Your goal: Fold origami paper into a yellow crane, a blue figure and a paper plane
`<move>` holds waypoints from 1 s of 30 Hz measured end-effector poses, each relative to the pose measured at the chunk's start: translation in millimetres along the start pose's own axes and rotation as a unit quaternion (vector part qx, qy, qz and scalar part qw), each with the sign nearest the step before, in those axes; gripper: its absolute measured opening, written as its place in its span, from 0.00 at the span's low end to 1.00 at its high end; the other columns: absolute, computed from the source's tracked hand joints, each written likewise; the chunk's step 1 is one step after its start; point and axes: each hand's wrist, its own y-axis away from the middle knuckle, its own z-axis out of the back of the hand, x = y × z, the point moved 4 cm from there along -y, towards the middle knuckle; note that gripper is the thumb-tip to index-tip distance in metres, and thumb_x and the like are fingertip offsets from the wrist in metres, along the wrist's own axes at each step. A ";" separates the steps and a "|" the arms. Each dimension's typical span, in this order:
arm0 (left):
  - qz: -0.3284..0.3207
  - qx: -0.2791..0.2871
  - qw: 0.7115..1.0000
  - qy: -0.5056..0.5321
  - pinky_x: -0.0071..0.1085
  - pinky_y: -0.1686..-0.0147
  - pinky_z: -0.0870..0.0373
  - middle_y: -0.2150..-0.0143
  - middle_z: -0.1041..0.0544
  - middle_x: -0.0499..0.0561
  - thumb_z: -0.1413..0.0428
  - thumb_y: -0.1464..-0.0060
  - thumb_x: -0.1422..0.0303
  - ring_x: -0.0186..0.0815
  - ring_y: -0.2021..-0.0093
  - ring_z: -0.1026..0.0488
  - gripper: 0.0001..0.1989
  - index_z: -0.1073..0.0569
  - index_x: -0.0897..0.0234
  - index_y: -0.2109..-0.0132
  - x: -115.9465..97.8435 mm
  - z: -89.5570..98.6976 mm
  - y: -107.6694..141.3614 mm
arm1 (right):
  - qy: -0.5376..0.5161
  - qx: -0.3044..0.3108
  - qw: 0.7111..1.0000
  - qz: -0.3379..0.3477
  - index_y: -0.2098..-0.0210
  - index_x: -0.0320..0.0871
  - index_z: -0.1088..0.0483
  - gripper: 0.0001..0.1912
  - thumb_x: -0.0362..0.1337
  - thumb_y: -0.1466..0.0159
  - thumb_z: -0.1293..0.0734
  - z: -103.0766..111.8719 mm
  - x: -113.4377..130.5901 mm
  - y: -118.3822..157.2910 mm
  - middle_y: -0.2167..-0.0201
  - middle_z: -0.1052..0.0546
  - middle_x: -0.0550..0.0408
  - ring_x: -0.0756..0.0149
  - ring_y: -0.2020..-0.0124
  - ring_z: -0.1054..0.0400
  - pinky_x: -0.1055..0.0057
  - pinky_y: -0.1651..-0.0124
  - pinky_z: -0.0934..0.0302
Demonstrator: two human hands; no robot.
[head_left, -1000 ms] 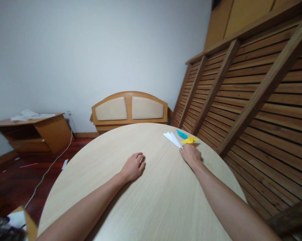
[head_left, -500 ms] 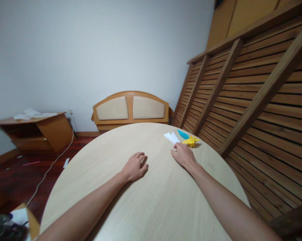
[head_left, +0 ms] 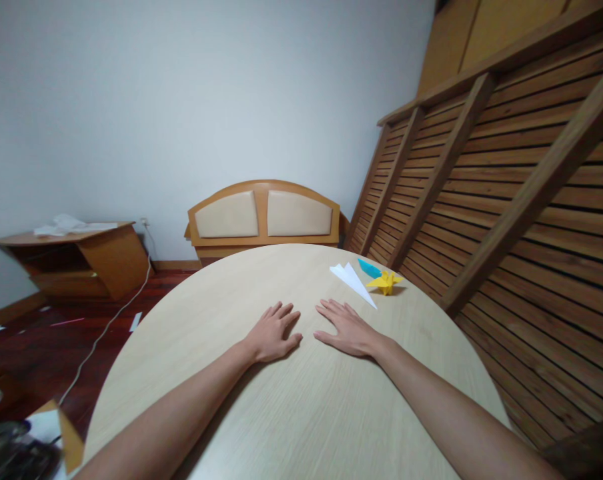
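Note:
My left hand (head_left: 275, 333) lies on the round pale wood table (head_left: 301, 413) with its fingers apart, holding nothing. Facing it, my right hand (head_left: 347, 330) also rests on the tabletop, fingers spread and nothing in them. Just beyond the right hand is a white paper plane (head_left: 352, 283), its point towards me and to the right. Right of the plane sits a yellow folded-paper figure (head_left: 387, 283), which looks like a crane. Behind these two lies a blue folded-paper piece (head_left: 369, 268) whose shape I cannot fully make out.
A wooden headboard (head_left: 263, 213) stands past the table's far edge. Slatted wood panels (head_left: 521, 220) lean along the right side. At left are a low cabinet (head_left: 96, 257) with papers on it and a white cable (head_left: 106, 327) across the dark floor.
My right hand has let go of the white paper plane and moved left and nearer to me, spreading flat. The left hand's fingers have spread a little.

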 end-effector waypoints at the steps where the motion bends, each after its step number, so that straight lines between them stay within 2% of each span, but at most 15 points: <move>1: 0.000 0.002 1.000 -0.001 0.53 0.31 0.52 0.29 0.46 0.57 0.53 0.40 0.50 0.54 0.28 0.53 0.32 0.40 0.59 0.33 -0.2 0.3 0.1 | 0.001 0.003 1.000 -0.001 0.30 0.44 0.48 0.45 0.65 0.37 0.44 -0.4 -0.3 -0.1 0.28 0.51 0.47 0.51 0.28 0.62 0.50 0.29 0.70; 17: -0.008 0.011 1.000 -0.010 0.52 0.30 0.52 0.28 0.47 0.57 0.54 0.40 0.49 0.52 0.28 0.54 0.33 0.41 0.60 0.33 2.2 0.6 0.2 | 0.008 0.017 1.000 -0.002 0.29 0.46 0.50 0.44 0.64 0.37 0.44 -1.4 -1.6 -2.1 0.28 0.54 0.50 0.51 0.27 0.65 0.51 0.29 0.73; 19: -0.017 0.013 1.000 -0.007 0.52 0.31 0.50 0.29 0.45 0.57 0.54 0.40 0.49 0.51 0.28 0.52 0.33 0.40 0.59 0.33 3.2 2.0 -1.5 | 0.012 0.017 1.000 -0.004 0.30 0.45 0.49 0.44 0.64 0.37 0.43 -1.2 -1.9 -1.7 0.28 0.53 0.50 0.51 0.28 0.64 0.52 0.29 0.72; 21: -0.033 -0.001 0.999 0.005 0.49 0.31 0.47 0.30 0.41 0.56 0.52 0.40 0.50 0.48 0.30 0.47 0.31 0.38 0.59 0.35 0.9 12.6 -2.2 | 0.018 0.012 1.000 -0.003 0.31 0.44 0.47 0.43 0.63 0.37 0.42 0.7 -0.8 -1.0 0.29 0.51 0.48 0.50 0.28 0.61 0.52 0.29 0.68; 23: -0.054 -0.063 0.996 0.028 0.45 0.32 0.43 0.33 0.36 0.56 0.51 0.39 0.54 0.44 0.32 0.40 0.28 0.37 0.61 0.36 -6.9 38.6 1.6 | 0.025 -0.004 1.000 0.010 0.33 0.43 0.40 0.40 0.61 0.36 0.40 7.2 4.2 0.1 0.31 0.44 0.47 0.49 0.30 0.53 0.54 0.30 0.60; 25: -0.110 -0.177 0.976 0.064 0.42 0.35 0.37 0.37 0.32 0.55 0.51 0.37 0.58 0.40 0.36 0.35 0.23 0.35 0.61 0.39 -22.2 79.0 14.0 | 0.034 -0.039 0.998 0.038 0.40 0.43 0.32 0.31 0.56 0.35 0.38 21.4 15.1 2.4 0.37 0.34 0.45 0.50 0.36 0.42 0.56 0.34 0.50; 26: -0.149 -0.247 0.954 0.085 0.41 0.37 0.35 0.39 0.30 0.55 0.51 0.37 0.60 0.38 0.38 0.33 0.21 0.34 0.60 0.40 -31.4 101.8 24.4 | 0.037 -0.065 0.996 0.055 0.44 0.44 0.28 0.26 0.52 0.34 0.38 32.0 22.6 4.5 0.42 0.28 0.46 0.51 0.40 0.36 0.57 0.37 0.45; 27: -0.203 -0.328 0.916 0.108 0.41 0.39 0.33 0.42 0.27 0.55 0.50 0.37 0.61 0.38 0.41 0.31 0.19 0.33 0.61 0.42 -40.9 124.6 37.9 | 0.038 -0.100 0.991 0.074 0.48 0.44 0.26 0.22 0.49 0.33 0.38 45.0 30.9 7.8 0.47 0.24 0.47 0.52 0.43 0.33 0.58 0.40 0.41; 29: -0.252 -0.460 0.836 0.162 0.46 0.40 0.32 0.44 0.28 0.54 0.49 0.37 0.59 0.40 0.42 0.31 0.18 0.33 0.60 0.43 -51.5 160.3 65.7 | 0.029 -0.195 0.970 0.143 0.54 0.43 0.24 0.16 0.44 0.30 0.39 75.4 50.0 19.1 0.54 0.21 0.49 0.57 0.50 0.29 0.59 0.43 0.39; 30: -0.240 -0.510 0.804 0.191 0.47 0.42 0.31 0.42 0.30 0.55 0.51 0.37 0.56 0.41 0.42 0.31 0.20 0.34 0.60 0.42 -52.0 171.6 77.4 | 0.019 -0.244 0.953 0.176 0.56 0.43 0.24 0.14 0.42 0.30 0.40 90.4 58.1 26.9 0.56 0.21 0.50 0.59 0.51 0.28 0.60 0.43 0.39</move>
